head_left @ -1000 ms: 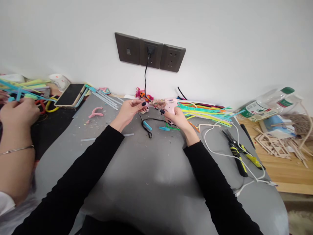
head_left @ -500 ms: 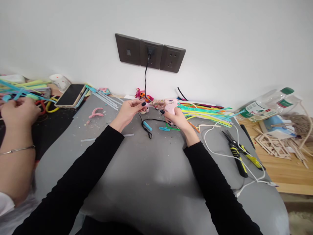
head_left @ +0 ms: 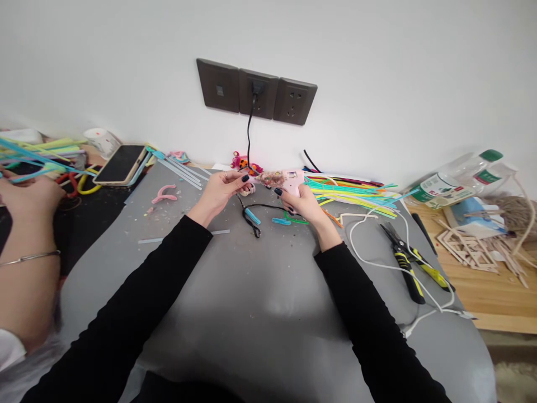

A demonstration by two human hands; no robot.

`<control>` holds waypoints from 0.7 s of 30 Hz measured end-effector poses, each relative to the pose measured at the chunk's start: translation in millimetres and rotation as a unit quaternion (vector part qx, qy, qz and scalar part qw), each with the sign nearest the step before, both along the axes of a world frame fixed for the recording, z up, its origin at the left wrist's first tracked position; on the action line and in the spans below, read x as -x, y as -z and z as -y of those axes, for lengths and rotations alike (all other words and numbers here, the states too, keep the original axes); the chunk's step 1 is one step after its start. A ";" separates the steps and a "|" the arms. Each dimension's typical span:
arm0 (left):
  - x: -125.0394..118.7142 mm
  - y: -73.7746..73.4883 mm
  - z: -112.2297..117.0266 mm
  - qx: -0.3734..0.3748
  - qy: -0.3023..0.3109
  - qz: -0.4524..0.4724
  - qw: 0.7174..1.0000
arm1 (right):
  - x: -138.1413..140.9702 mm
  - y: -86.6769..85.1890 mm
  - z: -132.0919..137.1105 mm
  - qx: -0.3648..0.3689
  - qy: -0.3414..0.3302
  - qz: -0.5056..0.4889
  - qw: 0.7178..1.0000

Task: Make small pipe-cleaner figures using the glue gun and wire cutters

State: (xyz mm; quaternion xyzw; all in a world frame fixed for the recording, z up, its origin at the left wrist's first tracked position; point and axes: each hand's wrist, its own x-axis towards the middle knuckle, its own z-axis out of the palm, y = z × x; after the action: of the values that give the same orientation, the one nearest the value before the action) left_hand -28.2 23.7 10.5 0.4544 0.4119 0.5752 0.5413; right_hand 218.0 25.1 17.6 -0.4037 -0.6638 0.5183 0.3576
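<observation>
My right hand [head_left: 302, 202] is wrapped round the handle of a pink glue gun [head_left: 293, 179], its front crusted with dried residue and pointing left. Facing its nozzle, my left hand [head_left: 222, 190] pinches a small pink piece [head_left: 250, 179], mostly covered by the fingers. A black cord [head_left: 255, 228] loops on the grey mat below the gun. Short blue folded pipe cleaners [head_left: 281, 221] lie beside the cord. Behind my left fingertips sits a pink and orange fuzzy figure [head_left: 242, 161].
Pliers [head_left: 406, 263] and a white cable [head_left: 356, 246] lie right, by pipe cleaners [head_left: 352, 193]. Bottles [head_left: 444, 182] and wooden sticks [head_left: 470, 246] stand beyond. At left are a phone [head_left: 121, 164], glue sticks [head_left: 180, 170], a pink bent piece [head_left: 164, 193] and another person's hand [head_left: 33, 196].
My hands and the glue gun stay almost in place. At the left, the other person's hand has shifted slightly left and down with the blue strip.
</observation>
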 end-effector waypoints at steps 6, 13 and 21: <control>0.9 1.3 -1.0 0.001 -0.005 0.003 1.000 | 0.0 -0.6 0.0 0.000 -0.003 -0.011 1.000; 1.4 2.4 -1.8 -0.005 -0.003 0.010 1.000 | -0.9 1.3 -0.5 -0.002 0.008 -0.005 1.000; 2.7 2.0 -1.2 -0.007 0.009 0.012 1.000 | -1.1 1.3 -1.6 -0.002 0.003 -0.010 1.000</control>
State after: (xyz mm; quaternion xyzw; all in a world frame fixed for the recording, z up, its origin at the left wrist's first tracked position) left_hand -30.9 24.9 8.5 0.4551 0.3968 0.5786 0.5483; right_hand 219.0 26.7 16.3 -0.3999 -0.6596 0.5199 0.3670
